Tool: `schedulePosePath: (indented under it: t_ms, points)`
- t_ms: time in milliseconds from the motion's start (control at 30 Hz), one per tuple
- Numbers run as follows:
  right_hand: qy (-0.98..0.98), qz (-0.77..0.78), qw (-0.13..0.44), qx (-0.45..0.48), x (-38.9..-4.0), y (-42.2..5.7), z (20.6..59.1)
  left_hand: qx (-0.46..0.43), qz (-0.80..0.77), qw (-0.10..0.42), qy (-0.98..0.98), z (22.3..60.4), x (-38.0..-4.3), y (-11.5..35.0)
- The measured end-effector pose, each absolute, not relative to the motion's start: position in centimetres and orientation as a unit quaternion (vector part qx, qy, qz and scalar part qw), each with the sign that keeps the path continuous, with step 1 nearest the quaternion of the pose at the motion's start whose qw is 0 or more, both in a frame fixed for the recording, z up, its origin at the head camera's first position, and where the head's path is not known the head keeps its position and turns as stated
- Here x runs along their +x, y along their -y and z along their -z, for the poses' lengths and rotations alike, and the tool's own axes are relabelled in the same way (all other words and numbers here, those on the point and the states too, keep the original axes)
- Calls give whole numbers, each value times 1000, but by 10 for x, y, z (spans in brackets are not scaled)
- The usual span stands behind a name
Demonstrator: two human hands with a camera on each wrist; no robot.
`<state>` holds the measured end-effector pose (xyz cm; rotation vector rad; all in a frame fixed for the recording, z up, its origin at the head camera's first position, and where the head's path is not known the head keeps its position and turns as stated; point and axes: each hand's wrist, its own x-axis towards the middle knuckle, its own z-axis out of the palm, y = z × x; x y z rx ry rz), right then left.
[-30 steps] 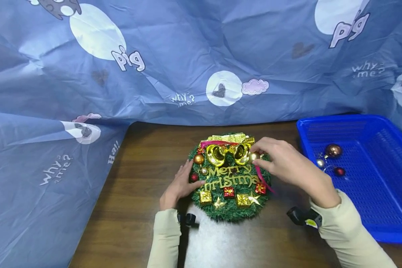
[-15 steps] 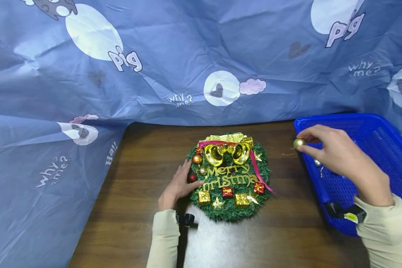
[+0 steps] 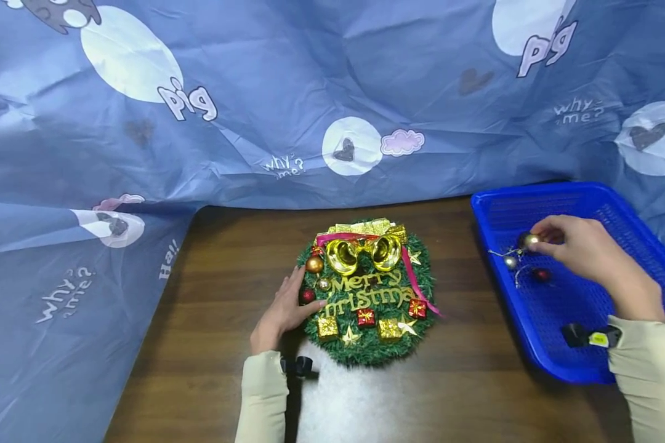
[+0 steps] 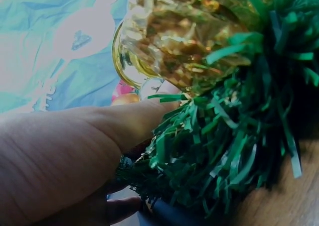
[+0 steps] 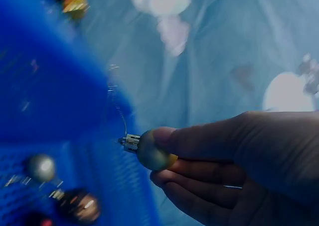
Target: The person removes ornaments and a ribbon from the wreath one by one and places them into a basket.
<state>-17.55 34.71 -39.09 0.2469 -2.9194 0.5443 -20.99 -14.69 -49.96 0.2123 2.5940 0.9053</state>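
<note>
A green Christmas wreath (image 3: 360, 344) lies on the table, trimmed with gold bells (image 3: 386, 252), small gift boxes, stars, baubles and "Merry Christmas" lettering. My left hand (image 3: 279, 312) rests against its left edge, fingers fairly straight and thumb reaching over the front. Close up in the left wrist view, the thumb (image 4: 134, 117) touches the green tinsel beside a gold foil box (image 4: 174, 42). Over the blue basket (image 3: 576, 363), my right hand (image 3: 587, 249) pinches a gold bauble (image 5: 152, 151) between thumb and fingers. The bauble's metal cap and thread loop point away from the hand.
Inside the basket are a small silvery bauble (image 3: 510, 262), a dark red bauble (image 3: 541, 274) and a copper-brown bauble (image 5: 79, 205). A blue printed cloth (image 3: 244, 123) hangs behind the table (image 3: 449, 394) and along its left side.
My right hand has carried the gold bauble from the wreath's upper right to over the basket. My left hand stays at the wreath's left edge. The head view has shifted slightly.
</note>
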Motion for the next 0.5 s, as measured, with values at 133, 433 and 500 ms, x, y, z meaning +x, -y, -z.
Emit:
schedulePosePath:
  t_ms: [133,433,500]
  points:
    - [979,-177,35,95,-186,-358,414,69,-322,193,-924,499,-208,150]
    - [981,-147,-46,120,-191,-364,447,79,-316,194,-925,500,-211,148]
    - [981,-141,-51,124,-191,-364,451,78,-319,191,-925,501,-211,147]
